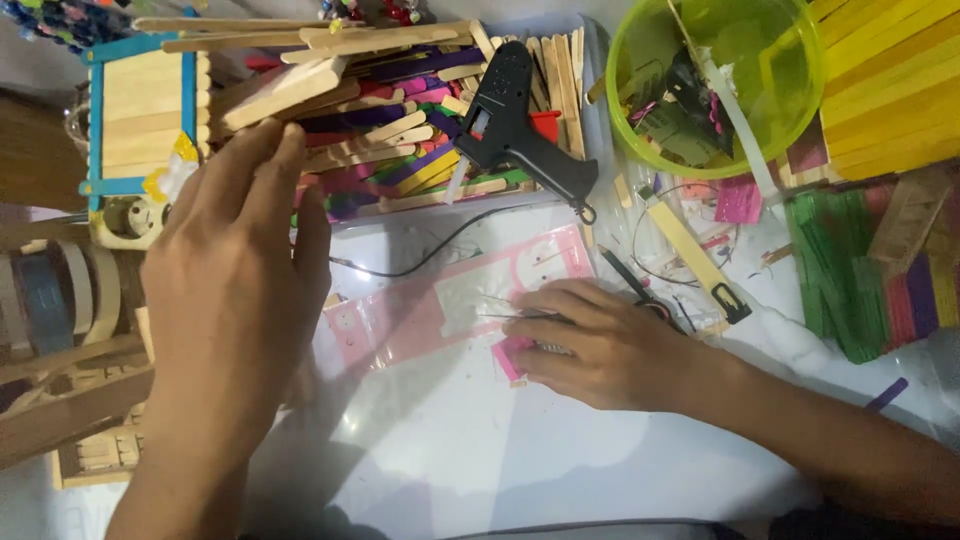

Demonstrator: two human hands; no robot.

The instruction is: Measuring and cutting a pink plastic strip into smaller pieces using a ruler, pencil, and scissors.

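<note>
Where fingers (545, 325) press: small pink piece (508, 355).

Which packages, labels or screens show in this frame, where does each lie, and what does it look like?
Pink package: flat, long pink card under clear plastic, lying on the white table at centre, between the left hand and the right hand, whose fingers rest on its right end.
Small pink card: squarish, right of centre, below the green bowl.
No screens or signs in view.

A black glue gun (520, 120) lies beside a green bowl (790, 100) and green sticks (835, 275).
</note>
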